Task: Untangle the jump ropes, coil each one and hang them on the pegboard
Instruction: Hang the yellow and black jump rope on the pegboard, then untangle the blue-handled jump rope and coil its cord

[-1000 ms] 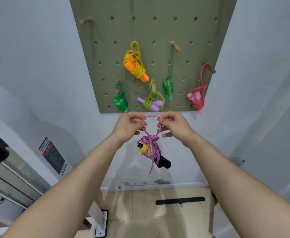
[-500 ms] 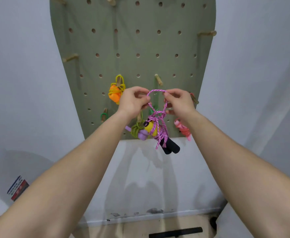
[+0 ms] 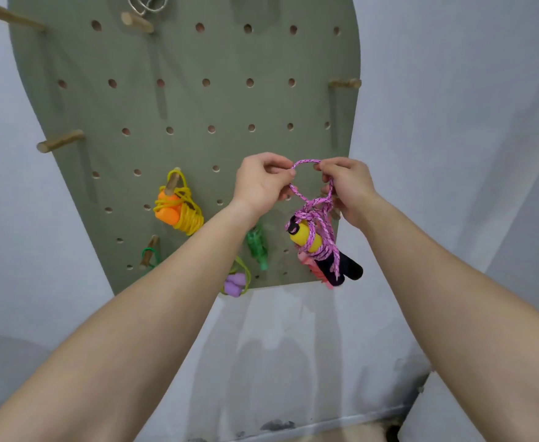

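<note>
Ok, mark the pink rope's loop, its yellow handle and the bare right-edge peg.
pink rope's loop (image 3: 306, 161): head view, top of arc.
yellow handle (image 3: 304, 239): head view, mid barrel.
bare right-edge peg (image 3: 344, 83): head view, mid shaft.

Matt olive pegboard (image 3: 198, 106), rough bare-wood pegs (image 3: 60, 145), braided fabric pink-and-white cord (image 3: 306, 162), smooth yellow plastic handle (image 3: 304, 239), matt foam-like black handles (image 3: 351, 269), glossy yellow plastic rope (image 3: 191, 218) round shiny orange handles (image 3: 166, 213), translucent green plastic handle (image 3: 257, 247), matt painted wall (image 3: 453, 154)

Grey wall (image 3: 453, 90); scuffed baseboard (image 3: 325, 424); tan floor strip (image 3: 341, 438).
</note>
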The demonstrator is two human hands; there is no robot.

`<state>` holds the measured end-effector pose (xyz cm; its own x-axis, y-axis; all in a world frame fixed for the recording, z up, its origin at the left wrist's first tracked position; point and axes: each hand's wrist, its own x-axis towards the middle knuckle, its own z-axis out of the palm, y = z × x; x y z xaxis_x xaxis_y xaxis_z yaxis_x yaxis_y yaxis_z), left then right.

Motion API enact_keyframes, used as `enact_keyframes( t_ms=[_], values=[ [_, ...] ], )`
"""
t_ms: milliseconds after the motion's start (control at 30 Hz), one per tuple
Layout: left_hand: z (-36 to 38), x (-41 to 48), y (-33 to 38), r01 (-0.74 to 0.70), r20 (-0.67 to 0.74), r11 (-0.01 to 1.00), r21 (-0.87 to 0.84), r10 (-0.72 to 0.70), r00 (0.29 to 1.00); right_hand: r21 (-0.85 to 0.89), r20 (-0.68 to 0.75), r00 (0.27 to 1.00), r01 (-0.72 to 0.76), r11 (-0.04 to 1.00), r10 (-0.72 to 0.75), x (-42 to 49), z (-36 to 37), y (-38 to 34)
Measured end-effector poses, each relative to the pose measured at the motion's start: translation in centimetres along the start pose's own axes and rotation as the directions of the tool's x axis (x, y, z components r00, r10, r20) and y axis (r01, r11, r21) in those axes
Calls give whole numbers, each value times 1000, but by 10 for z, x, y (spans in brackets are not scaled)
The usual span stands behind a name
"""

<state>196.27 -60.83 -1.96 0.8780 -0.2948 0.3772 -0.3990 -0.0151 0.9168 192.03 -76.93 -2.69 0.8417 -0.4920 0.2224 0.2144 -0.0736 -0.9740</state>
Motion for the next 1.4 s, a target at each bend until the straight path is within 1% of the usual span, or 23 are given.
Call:
enact_keyframes(
  t_ms=[100, 200, 333, 400, 500, 633, 700, 800, 867, 933, 1000, 1100, 1200, 1300, 1400],
  values=[
    [15, 10, 17, -24, 4, 999, -26, 24, 1000, 25, -9, 999, 35, 999, -35, 5, -18, -16],
    [28, 30, 47, -70, -13, 994, -82, 69, 998, 55, -23, 995, 101, 993, -100, 16, -29, -45],
    [44, 60, 88, -114, -44, 985, -126, 109, 993, 70, -98, 982, 167, 983, -160, 41, -36, -86],
    [51, 74, 103, -125, -62, 985, -117, 118, 991, 56, -141, 975, 180, 982, -171, 54, -38, -103],
    [62, 100, 111, -115, -96, 992, -55, 110, 989, 46, -163, 976, 151, 987, -141, 74, -40, -116],
    [76, 133, 92, -40, -193, 993, 111, 61, 979, 10, -110, 994, 13, 1000, -12, 94, -38, -106],
    [82, 143, 79, -8, -208, 986, 164, 43, 977, -36, -77, 997, -33, 999, 30, 97, -37, -97],
    [87, 140, 71, -32, -212, 973, 228, 82, 974, -77, -66, 998, -18, 997, 13, 97, -33, -88],
    [82, 125, 71, -71, -198, 933, 354, 149, 969, -179, -116, 993, 15, 984, -37, 94, -31, -81],
    [70, 104, 64, -92, -147, 852, 516, 194, 970, -299, -132, 989, 30, 954, -72, 84, -29, -71],
    [55, 81, 55, -98, -65, 775, 624, 176, 982, -386, -112, 989, 46, 921, -97, 61, -27, -62],
    [27, 44, 40, -106, 29, 706, 700, 121, 992, -545, -59, 990, 75, 835, -128, 25, -19, -50],
    [-3, 9, 30, -134, 77, 631, 764, 117, 990, -688, 26, 989, 124, 715, -147, -17, -6, -42],
    [-36, -26, 15, -140, 106, 597, 790, 93, 990, -790, 140, 985, 170, 589, -97, -58, 13, -31],
    [-65, -59, -10, -129, 136, 569, 813, 30, 990, -840, 210, 976, 208, 500, -53, -90, 34, -10]
  ],
)
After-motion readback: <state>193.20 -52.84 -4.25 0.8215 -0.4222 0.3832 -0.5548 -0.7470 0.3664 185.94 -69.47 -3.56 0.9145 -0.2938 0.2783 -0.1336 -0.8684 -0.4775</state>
